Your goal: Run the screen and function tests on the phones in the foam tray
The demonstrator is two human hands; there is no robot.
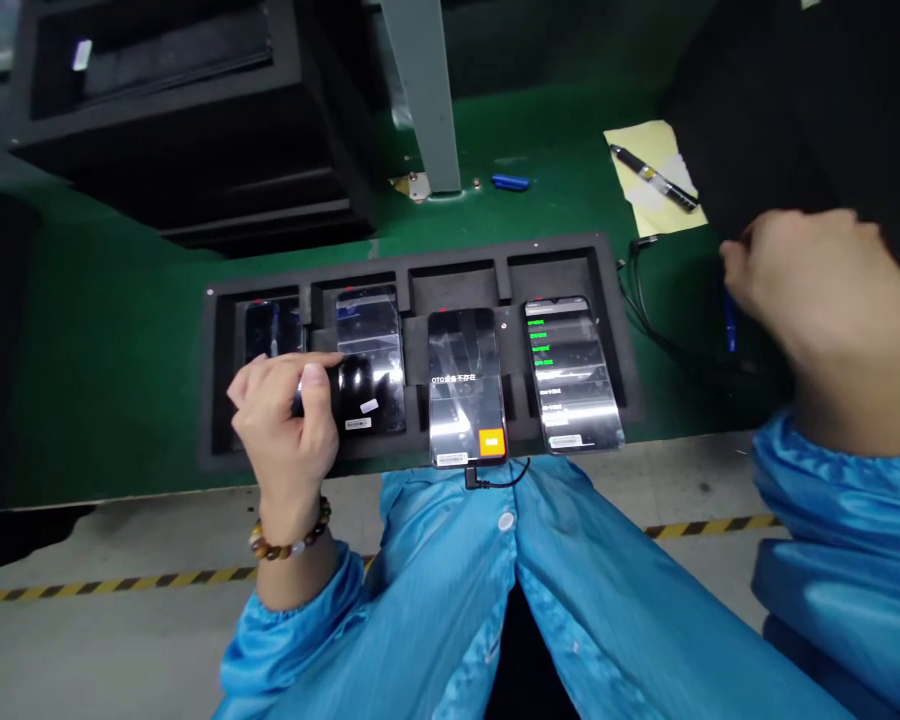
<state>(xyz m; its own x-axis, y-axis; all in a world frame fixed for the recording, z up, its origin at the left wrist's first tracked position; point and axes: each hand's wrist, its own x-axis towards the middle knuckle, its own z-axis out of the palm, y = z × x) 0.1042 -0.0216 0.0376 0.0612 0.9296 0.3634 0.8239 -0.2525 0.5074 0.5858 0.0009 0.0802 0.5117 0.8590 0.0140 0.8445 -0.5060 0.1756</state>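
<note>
My left hand [289,415] is closed over the leftmost phone [272,328], its index finger reaching the edge of the second phone [370,370]. Whatever its curled fingers hold is hidden. The third phone [465,350] shows white text and an orange button, and a black cable plug [472,478] sits at its lower edge. Green and white lines fill the screen of the fourth phone [570,375]. All four compartments belong to a black foam tray [619,330]. At the far right my right hand [817,285], slightly blurred, has its fingers curled beside a blue stick-like object [730,322]; its grip is hidden.
Behind the tray stand a stack of black foam trays [187,150], a grey post [424,95] and a blue cap-like piece [510,182]. A pen [654,178] lies on yellow paper [645,215]. Black cable [636,290] runs along the green table [105,350].
</note>
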